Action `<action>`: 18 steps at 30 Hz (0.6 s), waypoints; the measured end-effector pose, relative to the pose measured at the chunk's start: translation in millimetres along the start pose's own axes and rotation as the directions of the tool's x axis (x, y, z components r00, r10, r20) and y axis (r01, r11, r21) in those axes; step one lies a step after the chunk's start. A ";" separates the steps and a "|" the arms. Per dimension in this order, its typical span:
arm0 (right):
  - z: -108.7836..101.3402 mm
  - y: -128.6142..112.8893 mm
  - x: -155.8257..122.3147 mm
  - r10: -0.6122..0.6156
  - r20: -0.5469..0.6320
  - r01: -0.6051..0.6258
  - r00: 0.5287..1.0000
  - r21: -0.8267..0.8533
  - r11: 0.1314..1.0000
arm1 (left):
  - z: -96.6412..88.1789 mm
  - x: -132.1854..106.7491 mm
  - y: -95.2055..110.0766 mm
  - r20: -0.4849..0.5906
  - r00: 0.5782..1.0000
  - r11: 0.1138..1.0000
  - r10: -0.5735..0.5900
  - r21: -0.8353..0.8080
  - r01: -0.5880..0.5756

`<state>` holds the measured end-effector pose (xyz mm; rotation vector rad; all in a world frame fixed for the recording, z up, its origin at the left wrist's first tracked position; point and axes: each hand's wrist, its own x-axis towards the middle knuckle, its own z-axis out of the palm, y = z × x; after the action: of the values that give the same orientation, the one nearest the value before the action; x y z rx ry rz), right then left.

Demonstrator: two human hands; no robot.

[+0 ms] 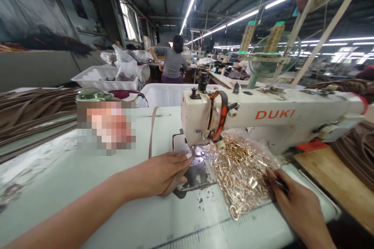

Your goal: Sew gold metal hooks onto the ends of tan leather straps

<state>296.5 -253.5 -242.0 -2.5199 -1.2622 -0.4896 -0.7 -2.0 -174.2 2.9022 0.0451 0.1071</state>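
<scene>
My left hand (166,171) is closed around a narrow brown strap (152,134), its fingertips close to the lit needle area of a white sewing machine (198,120). The strap runs back across the pale green table and loops below my palm. My right hand (300,202) is closed at the right edge of a clear plastic bag (245,171) full of gold-coloured metal clasps. A slim dark tool (282,184) shows between its thumb and fingers; its kind is unclear. Some fingertips are hidden against the bag.
Brown straps (37,113) lie in a bundle at left, with more strips (347,163) at right. A wooden board (336,171) sits beside the table. Behind stand white bins (108,78), thread cones (274,37), a fan (257,62) and a person in grey (172,62).
</scene>
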 end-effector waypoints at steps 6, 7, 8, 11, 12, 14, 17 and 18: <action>1.0 1.1 -0.4 -0.007 -0.005 0.007 1.000 -0.013 1.000 | -5.7 -1.3 4.4 0.060 0.997 0.998 -0.058 0.007 0.058; 1.1 1.3 -0.6 -0.012 -0.012 0.012 1.000 -0.016 1.000 | -6.8 -1.2 5.1 0.063 0.996 0.998 -0.062 0.002 0.062; 1.2 1.5 -0.8 -0.018 -0.017 0.017 1.000 -0.021 1.000 | -7.7 -1.1 6.4 0.063 0.995 0.997 -0.071 -0.003 0.071; 1.1 1.4 -0.6 -0.029 -0.012 0.029 0.999 -0.034 0.999 | -8.2 -0.6 13.6 0.058 0.991 0.993 -0.120 -0.012 0.120; 1.0 0.9 -0.3 -0.029 -0.007 0.028 1.000 -0.039 0.999 | -7.6 -0.3 17.0 0.060 0.989 0.990 -0.138 -0.005 0.139; 0.3 -0.5 0.2 -0.026 -0.008 0.026 1.000 -0.039 0.999 | -5.9 0.3 24.6 0.073 0.984 0.986 -0.165 0.020 0.164; -1.7 -2.9 0.7 -0.019 -0.010 0.019 1.000 -0.041 0.999 | -2.7 2.1 38.4 0.089 0.972 0.976 -0.217 0.041 0.214; -2.6 -3.5 0.7 -0.017 -0.005 0.017 1.000 -0.049 0.999 | -1.5 3.0 43.7 0.090 0.966 0.970 -0.242 0.039 0.240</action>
<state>293.6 -252.0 -239.1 -2.5480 -1.2858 -0.5373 3.1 -44.0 -162.2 2.8974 0.3845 -0.0735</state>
